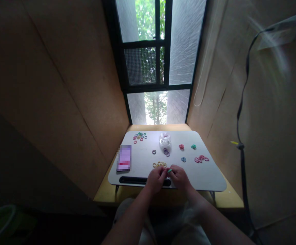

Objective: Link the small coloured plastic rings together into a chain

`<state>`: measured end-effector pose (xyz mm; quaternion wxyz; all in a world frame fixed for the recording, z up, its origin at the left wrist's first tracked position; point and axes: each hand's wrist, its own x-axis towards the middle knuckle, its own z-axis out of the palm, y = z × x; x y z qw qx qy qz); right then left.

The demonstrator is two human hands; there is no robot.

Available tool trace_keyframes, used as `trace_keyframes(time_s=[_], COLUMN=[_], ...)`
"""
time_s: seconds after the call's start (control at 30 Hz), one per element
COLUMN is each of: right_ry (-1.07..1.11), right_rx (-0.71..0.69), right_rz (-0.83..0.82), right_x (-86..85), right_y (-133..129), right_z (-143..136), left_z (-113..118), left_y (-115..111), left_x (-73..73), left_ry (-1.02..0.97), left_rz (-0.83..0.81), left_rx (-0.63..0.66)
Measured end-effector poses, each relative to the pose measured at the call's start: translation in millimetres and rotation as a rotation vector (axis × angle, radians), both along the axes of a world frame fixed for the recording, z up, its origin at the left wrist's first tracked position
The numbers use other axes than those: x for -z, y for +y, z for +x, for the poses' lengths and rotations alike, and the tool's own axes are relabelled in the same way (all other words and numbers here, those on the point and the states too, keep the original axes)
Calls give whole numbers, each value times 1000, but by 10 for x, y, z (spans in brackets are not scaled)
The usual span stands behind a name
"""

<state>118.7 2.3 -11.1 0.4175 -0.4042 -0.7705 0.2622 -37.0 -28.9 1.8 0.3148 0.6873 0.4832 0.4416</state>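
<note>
Close together over the front edge of the white table, my left hand (157, 178) and my right hand (178, 176) meet at the fingertips. A small green ring (170, 170) is at the fingers of my right hand, which are closed on it. My left hand's fingers are pressed together; what they hold, if anything, is too small to tell. Just beyond them lie yellow rings (159, 164). Purple rings (166, 152), a dark ring (154, 152), blue rings (183, 159), red rings (181, 147), green rings (193, 146) and pink-red rings (201, 159) lie in separate groups.
A clear round container (165, 140) stands near the back of the white table (140, 156). Mixed coloured rings (139, 136) lie at back left, above a purple, blurred rectangular item (124, 158). A black slot (132, 180) runs along the front; a cable (243, 170) hangs at right.
</note>
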Motion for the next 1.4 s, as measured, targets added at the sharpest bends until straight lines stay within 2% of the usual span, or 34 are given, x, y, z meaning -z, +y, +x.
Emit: trace_keyframes(time_s=[0.3, 0.7, 1.4], right_ry=[-7, -13, -52], right_rx=[10, 2, -16], right_rz=[16, 18, 37], right_x=[18, 29, -10], right_y=[6, 10, -3], right_z=[-10, 0, -9], left_z=[-37, -56, -45], left_y=[23, 11, 25], left_x=[54, -2, 65], left_ry=[-58, -85, -35], left_rz=[-17, -52, -56], left_rx=[80, 124, 43])
